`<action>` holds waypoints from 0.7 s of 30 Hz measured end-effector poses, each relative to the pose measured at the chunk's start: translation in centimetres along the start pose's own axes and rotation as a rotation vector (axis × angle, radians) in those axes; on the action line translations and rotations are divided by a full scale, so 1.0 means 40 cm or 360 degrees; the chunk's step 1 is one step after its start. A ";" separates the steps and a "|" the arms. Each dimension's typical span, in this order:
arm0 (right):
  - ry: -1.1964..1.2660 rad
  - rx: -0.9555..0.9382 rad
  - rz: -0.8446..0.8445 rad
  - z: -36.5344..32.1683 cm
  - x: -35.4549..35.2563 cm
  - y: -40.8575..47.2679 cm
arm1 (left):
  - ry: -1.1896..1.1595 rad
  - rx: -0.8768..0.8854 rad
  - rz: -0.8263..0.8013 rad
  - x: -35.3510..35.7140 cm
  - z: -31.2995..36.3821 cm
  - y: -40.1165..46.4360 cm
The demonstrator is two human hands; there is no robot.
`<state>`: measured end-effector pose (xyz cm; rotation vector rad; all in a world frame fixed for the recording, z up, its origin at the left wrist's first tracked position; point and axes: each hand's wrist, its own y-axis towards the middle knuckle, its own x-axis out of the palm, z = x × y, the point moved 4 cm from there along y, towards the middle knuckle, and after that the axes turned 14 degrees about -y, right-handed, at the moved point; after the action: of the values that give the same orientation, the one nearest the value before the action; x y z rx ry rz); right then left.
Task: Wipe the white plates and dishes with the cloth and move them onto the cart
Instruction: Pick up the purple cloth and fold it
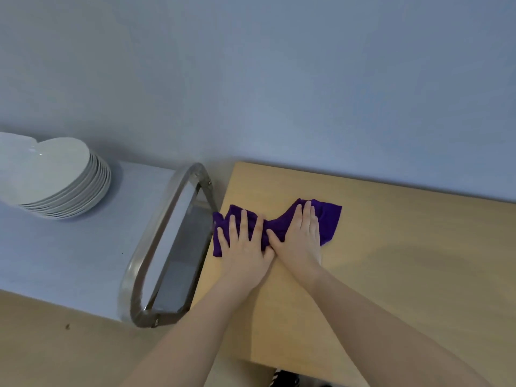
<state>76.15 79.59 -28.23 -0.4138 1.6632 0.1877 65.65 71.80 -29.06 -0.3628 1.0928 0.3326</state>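
A purple cloth (pixel 329 219) lies bunched on the wooden table (pixel 405 261) near its left edge. My left hand (pixel 245 247) rests flat on the cloth's left part, fingers spread. My right hand (pixel 301 238) lies flat on its middle, fingers together, thumb touching my left hand. A stack of several white heart-shaped plates (pixel 55 180) stands on the grey cart top (pixel 69 252) at the far left, well away from both hands.
The cart's metal handle loop (pixel 156 247) stands between the cart top and the table's left edge. A grey-blue wall runs behind both. Wood-toned floor shows at the lower left.
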 end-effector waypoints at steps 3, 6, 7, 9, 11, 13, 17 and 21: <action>0.0092 -0.0234 -0.0014 -0.029 0.000 0.081 | 0.0003 -0.0007 0.0052 -0.020 -0.015 0.054; 0.0254 -0.0474 -0.0085 -0.075 0.000 0.127 | -0.0018 0.0050 0.0041 -0.032 -0.043 0.068; 0.0293 -0.0549 -0.0094 -0.089 -0.001 0.131 | -0.0028 0.0076 0.0031 -0.034 -0.051 0.066; 0.0371 -0.0660 -0.0107 -0.111 0.001 0.123 | -0.0079 0.0101 -0.0003 -0.039 -0.063 0.059; 0.0436 -0.0718 -0.0125 -0.128 0.008 0.099 | -0.0133 0.0108 -0.0013 -0.043 -0.073 0.041; 0.0474 -0.0764 -0.0156 -0.144 0.017 0.063 | -0.0157 0.0110 -0.0004 -0.050 -0.087 0.005; 0.0527 -0.0852 -0.0193 -0.164 0.034 -0.030 | -0.0242 0.0107 0.0012 -0.057 -0.120 -0.098; 0.0505 -0.0917 -0.0177 -0.168 0.051 -0.126 | -0.0281 0.0089 0.0052 -0.055 -0.131 -0.196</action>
<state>71.65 72.23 -28.72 -1.0100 1.8760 0.5462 63.96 62.29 -28.27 -0.2609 0.9335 0.3559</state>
